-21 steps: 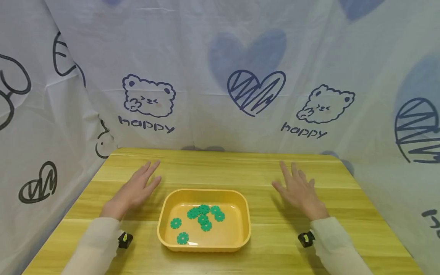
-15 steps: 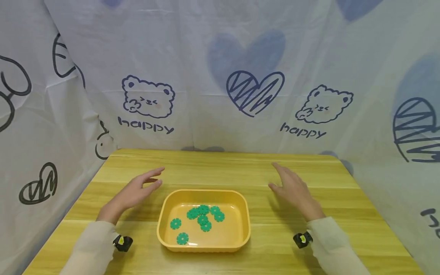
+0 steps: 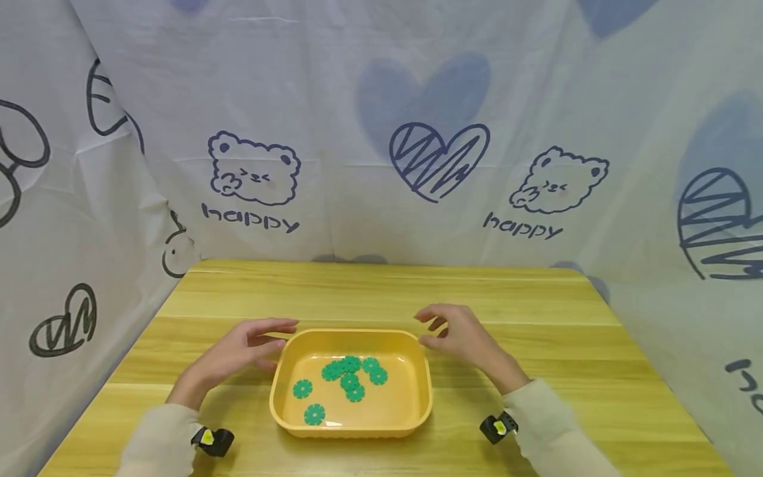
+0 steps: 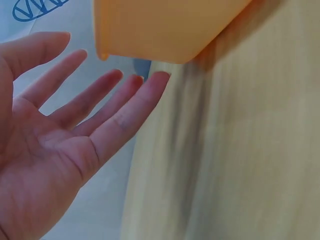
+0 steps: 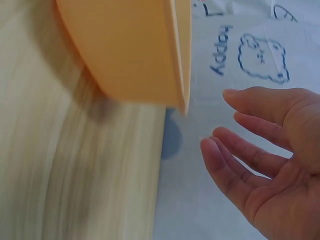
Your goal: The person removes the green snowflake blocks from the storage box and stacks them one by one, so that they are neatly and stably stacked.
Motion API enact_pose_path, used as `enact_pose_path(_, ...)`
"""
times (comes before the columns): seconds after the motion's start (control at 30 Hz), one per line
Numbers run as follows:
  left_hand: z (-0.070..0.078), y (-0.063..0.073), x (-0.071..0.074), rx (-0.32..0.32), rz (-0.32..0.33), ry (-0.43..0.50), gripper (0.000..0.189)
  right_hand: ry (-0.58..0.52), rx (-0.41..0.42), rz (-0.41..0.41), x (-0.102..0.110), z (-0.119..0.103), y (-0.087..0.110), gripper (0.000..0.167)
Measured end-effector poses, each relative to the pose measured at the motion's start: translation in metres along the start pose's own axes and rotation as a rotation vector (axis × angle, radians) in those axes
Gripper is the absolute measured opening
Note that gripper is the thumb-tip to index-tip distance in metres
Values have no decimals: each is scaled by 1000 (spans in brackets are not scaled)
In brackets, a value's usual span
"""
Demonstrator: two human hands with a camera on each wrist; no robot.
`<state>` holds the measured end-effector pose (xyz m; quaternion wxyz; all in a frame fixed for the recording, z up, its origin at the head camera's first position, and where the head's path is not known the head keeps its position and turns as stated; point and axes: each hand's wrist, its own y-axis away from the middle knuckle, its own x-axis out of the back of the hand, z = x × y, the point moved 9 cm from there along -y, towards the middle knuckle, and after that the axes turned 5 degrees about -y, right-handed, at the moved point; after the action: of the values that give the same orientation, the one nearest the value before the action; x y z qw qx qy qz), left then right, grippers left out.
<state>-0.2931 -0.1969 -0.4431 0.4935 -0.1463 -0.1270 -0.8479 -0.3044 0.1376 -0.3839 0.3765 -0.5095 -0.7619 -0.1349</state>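
A yellow plastic tray (image 3: 387,427) stands on the wooden table, with several green toothed discs (image 3: 350,382) lying on its floor. At its far left corner is my left hand (image 3: 235,351), fingertips right by the rim. The left wrist view shows that hand (image 4: 75,130) with relaxed, spread fingers beside the tray wall (image 4: 150,30). My right hand (image 3: 465,338) is at the far right corner, its thumb tip close to the rim. In the right wrist view the right hand (image 5: 270,155) has loosely bent fingers and holds nothing, just off the tray wall (image 5: 125,55).
The wooden table (image 3: 524,424) runs back to a white cloth (image 3: 346,218) printed with hearts and bears. Cloth also hangs at the left and right sides. Each wrist wears a small black camera (image 3: 499,427).
Both hands have moved inward to the tray's sides, the right one travelling farther left. Their spread fingers have bent a little. The tray and discs stay in place.
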Motion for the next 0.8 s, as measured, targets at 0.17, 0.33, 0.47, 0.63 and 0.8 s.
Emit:
enact_pose_path(0.17,-8,2,-5,8,-7,3,53,-36,65,-75,-21,-17,-2,34)
enact_pose_path(0.33,-11,2,-8,16,-4,0,53,-34,73,-121,-40,-23,-5,31)
enact_pose_path(0.47,-11,3,-7,21,3,-2,53,-42,62,-146,-51,-23,-7,31)
enact_pose_path(0.63,-8,5,-4,10,2,-1,54,-32,66,-170,-62,-24,-10,30)
enact_pose_path(0.8,-6,4,-1,13,3,-3,53,-15,64,-172,-68,-26,-12,29)
